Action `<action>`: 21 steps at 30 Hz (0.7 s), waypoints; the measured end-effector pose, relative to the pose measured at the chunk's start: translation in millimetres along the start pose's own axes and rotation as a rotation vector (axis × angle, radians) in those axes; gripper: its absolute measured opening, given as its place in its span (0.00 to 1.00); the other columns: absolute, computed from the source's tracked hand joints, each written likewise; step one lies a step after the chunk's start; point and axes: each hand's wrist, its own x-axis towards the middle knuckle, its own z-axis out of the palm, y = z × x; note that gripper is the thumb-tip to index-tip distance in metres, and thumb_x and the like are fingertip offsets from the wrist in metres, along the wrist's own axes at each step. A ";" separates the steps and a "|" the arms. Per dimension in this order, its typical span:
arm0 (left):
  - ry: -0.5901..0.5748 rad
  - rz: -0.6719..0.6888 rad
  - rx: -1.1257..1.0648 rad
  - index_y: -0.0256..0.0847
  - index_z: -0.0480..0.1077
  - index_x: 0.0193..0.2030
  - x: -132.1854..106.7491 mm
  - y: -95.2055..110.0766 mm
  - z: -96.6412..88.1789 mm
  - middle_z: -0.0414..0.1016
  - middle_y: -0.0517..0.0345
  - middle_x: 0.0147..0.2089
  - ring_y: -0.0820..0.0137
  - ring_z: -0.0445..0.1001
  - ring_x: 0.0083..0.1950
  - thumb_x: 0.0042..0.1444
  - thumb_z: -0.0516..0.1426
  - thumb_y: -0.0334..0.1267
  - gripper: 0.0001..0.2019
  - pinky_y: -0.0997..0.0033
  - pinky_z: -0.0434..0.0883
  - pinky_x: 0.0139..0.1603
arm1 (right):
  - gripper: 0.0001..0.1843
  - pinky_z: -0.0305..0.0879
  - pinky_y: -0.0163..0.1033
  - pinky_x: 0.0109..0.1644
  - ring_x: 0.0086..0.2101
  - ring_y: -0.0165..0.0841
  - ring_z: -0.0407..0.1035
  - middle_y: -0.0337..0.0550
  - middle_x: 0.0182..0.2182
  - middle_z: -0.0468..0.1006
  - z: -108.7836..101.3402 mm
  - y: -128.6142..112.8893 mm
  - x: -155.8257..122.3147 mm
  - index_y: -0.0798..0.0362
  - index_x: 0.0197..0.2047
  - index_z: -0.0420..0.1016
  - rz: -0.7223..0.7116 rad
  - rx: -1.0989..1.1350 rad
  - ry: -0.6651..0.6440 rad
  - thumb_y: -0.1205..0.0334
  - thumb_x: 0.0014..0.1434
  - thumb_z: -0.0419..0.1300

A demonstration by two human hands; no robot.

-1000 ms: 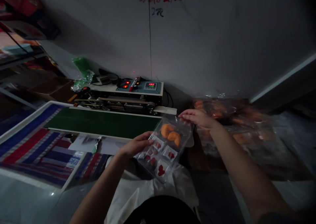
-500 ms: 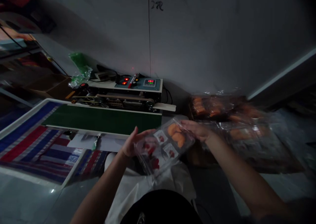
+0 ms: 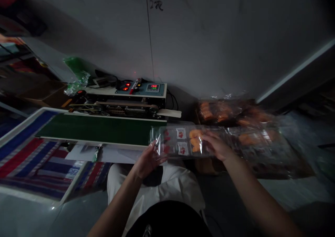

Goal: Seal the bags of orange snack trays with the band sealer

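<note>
Hands: your left hand [image 3: 149,161] pinches the clear bag's [image 3: 183,142] left end, your right hand [image 3: 218,146] grips its right part | Bag: held level above your lap, just beside the green conveyor's [image 3: 99,129] end | Nearby: sealer [image 3: 141,96], stacked bags [image 3: 225,112]

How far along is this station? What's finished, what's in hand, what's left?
Done, it seems: a heap of bagged orange pastries lies ahead to the right, though I can't tell whether they're sealed. In hand: one clear bag of pastries and red-printed sachets, held between left hand and right hand. Left, perhaps: the sealing machine, lit and reading 190, stands beyond its green belt.
</note>
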 end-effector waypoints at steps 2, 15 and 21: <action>-0.061 -0.004 -0.040 0.44 0.70 0.62 -1.9 6.5 -2.0 0.78 0.47 0.60 0.58 0.78 0.58 0.66 0.56 0.46 0.20 0.56 0.74 0.58 | 0.20 0.53 0.28 0.17 0.22 0.26 0.66 0.37 0.28 0.79 -4.7 2.0 0.2 0.49 0.36 0.80 0.023 0.025 0.009 0.54 0.39 0.76; -0.033 0.175 -0.214 0.54 0.71 0.63 6.6 -52.5 54.7 0.76 0.57 0.62 0.59 0.72 0.64 0.61 0.62 0.44 0.22 0.54 0.61 0.69 | 0.23 0.61 0.32 0.18 0.21 0.26 0.65 0.36 0.32 0.78 52.8 31.0 -39.3 0.51 0.40 0.79 -0.008 0.161 -0.028 0.51 0.41 0.75; 0.089 0.279 -0.307 0.49 0.79 0.46 0.4 -20.8 47.9 0.80 0.58 0.57 0.62 0.72 0.64 0.66 0.57 0.44 0.09 0.58 0.63 0.68 | 0.27 0.60 0.29 0.17 0.31 0.32 0.70 0.41 0.40 0.79 64.4 31.2 -52.0 0.50 0.45 0.79 -0.047 0.199 0.086 0.51 0.41 0.74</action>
